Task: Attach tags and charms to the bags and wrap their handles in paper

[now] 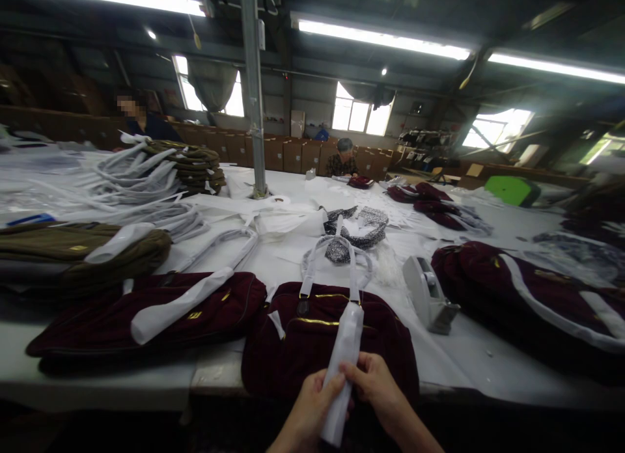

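A maroon handbag (288, 362) with gold zips lies at the table's front edge, right before me. Its handles (336, 241), wrapped in white, stand up behind it. Over the bag's front hangs a long strip wrapped in white paper (347, 329). My left hand (312, 401) grips the lower part of this wrapped strip, thumb on top. From the other side my right hand (374, 381) pinches it with thumb and fingers. What lies inside the wrapping is hidden.
A tape dispenser (430, 297) stands right of the bag. More maroon bags lie left (170, 310) and right (478, 277). Olive bags (73, 251) are at the left. A metal post (252, 88) rises from the table. Two people (344, 157) are across it.
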### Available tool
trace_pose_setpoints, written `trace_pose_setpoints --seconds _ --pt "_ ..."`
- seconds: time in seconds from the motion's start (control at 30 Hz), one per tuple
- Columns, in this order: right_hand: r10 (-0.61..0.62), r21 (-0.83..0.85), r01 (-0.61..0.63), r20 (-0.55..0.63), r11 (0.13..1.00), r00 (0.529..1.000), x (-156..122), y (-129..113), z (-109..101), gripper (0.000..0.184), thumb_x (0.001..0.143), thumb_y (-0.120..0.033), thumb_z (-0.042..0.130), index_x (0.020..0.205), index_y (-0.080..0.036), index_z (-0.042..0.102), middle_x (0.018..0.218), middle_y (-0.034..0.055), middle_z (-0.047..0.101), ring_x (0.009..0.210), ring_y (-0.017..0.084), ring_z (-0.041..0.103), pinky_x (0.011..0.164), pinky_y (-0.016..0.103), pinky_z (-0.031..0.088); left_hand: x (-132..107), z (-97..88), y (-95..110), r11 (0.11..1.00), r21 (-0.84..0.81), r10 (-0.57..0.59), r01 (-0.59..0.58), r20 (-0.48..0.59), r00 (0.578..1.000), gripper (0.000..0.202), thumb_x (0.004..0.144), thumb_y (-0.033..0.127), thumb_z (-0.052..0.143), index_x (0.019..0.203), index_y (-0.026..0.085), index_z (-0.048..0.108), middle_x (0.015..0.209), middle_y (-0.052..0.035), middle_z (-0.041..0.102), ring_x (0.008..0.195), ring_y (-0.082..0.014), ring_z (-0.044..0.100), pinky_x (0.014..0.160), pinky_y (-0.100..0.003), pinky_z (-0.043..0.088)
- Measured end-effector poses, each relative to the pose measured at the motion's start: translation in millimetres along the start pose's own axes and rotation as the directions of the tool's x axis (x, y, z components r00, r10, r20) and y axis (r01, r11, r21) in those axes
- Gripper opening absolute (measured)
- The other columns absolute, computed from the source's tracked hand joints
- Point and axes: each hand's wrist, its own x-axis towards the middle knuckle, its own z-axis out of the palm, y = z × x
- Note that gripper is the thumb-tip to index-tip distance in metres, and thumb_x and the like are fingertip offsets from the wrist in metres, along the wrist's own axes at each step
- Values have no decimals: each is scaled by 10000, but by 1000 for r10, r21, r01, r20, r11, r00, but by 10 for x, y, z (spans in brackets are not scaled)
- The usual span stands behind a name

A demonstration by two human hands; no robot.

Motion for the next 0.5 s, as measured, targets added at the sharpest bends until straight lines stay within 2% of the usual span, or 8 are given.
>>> trace_pose_setpoints --seconds 0.13,0.27,0.33,0.37,0.4,0.43,0.47,0.5 --pt "-15 -29 15 6 999 1000 -31 15 0 437 671 -508 686 762 -83 641 483 -35 460 391 34 301 367 174 183 -15 17 8 999 30 39 -38 -40 998 507 675 586 602 780 90 601 539 -26 586 398 -69 447 401 -185 312" --pt "-15 -43 17 32 999 999 -63 -30 -66 458 744 -555 586 660 -105 609 450 -32 456 366 43 340 360 175 217 -23 9 -13 996 67 66 -63 -54 996 493 700 579 577 800 96 591 541 -16 575 388 -62 427 388 -181 298" --pt "-44 -74 39 -61 997 997 -50 -93 -242 462 751 -567 562 708 -112 629 492 -11 512 364 53 362 353 181 233 -23 -5 -34 996 85 46 -42 -51 998 500 695 600 567 789 109 581 540 -10 571 386 -63 421 381 -181 287" --pt "-85 -104 69 -156 992 984 -33 -135 -390 459 743 -566 568 759 -114 645 531 5 549 377 64 383 357 188 249 -20 -14 -46 995 93 35 -30 -51 998 504 688 613 565 777 116 576 541 -7 570 388 -63 422 380 -180 284" --pt "-146 -153 106 -283 983 948 -13 -183 -579 462 730 -561 579 811 -113 659 577 24 586 405 83 420 371 199 281 -15 -25 -59 995 101 25 -19 -52 998 508 679 625 566 760 123 571 543 -5 569 392 -64 425 381 -180 283" --pt "-224 -223 138 -425 965 877 7 -236 -805 470 718 -554 586 852 -111 668 635 48 621 459 113 474 406 217 329 -6 -38 -71 994 107 22 -16 -53 998 513 670 637 566 739 129 566 544 -2 566 396 -65 427 383 -180 285" --pt "-305 -308 148 -559 940 771 25 -293 -1059 480 709 -550 583 869 -107 676 691 72 648 536 151 527 464 241 380 7 -52 -85 993 115 23 -18 -48 999 519 662 649 565 715 133 563 538 0 560 398 -67 429 385 -181 288" --pt "-380 -396 127 -667 909 641 39 -352 -1329 487 708 -544 569 887 -105 682 767 95 670 646 195 570 553 270 424 23 -67 -100 992 124 26 -20 -41 999 524 655 658 564 691 136 561 527 4 552 397 -69 429 384 -184 291"
